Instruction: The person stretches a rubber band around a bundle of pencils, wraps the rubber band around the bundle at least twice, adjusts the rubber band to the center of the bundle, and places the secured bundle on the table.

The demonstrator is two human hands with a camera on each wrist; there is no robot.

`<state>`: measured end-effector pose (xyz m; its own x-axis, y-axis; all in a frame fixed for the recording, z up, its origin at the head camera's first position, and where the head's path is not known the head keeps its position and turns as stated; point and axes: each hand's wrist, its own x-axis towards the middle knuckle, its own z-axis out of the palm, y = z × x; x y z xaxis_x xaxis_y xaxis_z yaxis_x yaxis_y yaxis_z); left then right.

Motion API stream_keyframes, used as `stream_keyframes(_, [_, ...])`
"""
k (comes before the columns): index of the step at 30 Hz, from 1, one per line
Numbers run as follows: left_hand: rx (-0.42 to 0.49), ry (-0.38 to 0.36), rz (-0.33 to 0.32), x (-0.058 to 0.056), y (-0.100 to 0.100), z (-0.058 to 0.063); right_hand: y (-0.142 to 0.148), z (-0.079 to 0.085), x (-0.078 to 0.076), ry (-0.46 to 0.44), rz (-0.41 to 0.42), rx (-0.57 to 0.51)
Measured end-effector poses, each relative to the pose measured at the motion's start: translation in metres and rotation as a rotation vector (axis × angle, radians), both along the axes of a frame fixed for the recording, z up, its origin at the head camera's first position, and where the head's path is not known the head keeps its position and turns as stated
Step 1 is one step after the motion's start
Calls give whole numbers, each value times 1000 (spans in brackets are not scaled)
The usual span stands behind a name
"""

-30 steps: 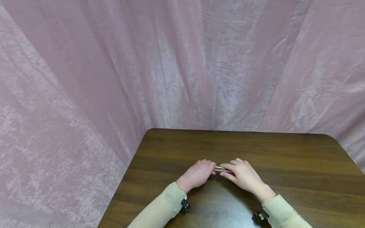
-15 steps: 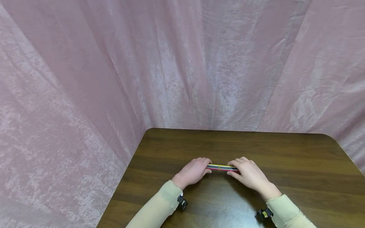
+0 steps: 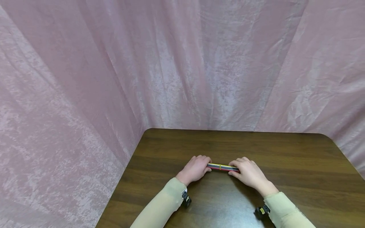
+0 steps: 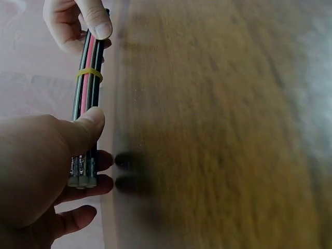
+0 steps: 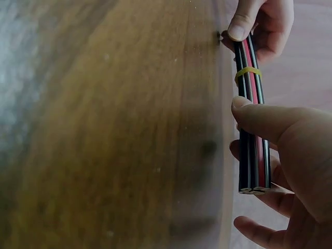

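Observation:
A bundle of striped pencils (image 3: 214,166) in black, white and pink is held level between both hands, low over the table. Round its middle sits a yellow rubber band (image 4: 89,73). My left hand (image 3: 195,168) grips the end with the erasers (image 4: 82,181), thumb on the near side and fingers behind. At the other end my right hand (image 3: 250,173) pinches the pencils between thumb and fingers. The flat, unsharpened pencil tips (image 5: 254,191) stick out below that thumb in the right wrist view. Neither hand touches the rubber band.
A brown wooden table (image 3: 176,142) with rounded far corners lies under the hands. Pink velvet curtains (image 3: 182,63) hang behind it and along its left side. Each sleeve cuff carries a small black wrist camera (image 3: 186,199).
Both hands have moved apart along the bundle, so more of the pencils shows between them. Over the last half second they have hardly moved.

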<state>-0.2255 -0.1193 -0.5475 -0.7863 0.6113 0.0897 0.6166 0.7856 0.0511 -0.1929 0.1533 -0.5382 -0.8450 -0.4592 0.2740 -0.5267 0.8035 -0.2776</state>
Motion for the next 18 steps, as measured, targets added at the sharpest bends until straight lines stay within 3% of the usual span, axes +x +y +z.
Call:
stream_keyframes(8, [-23, 48, 31, -3, 2, -4, 0, -3, -4, -26, -11, -6])
stream_keyframes(18, [12, 7, 38, -5, 1, -5, 5, -3, -5, -48, -8, 8])
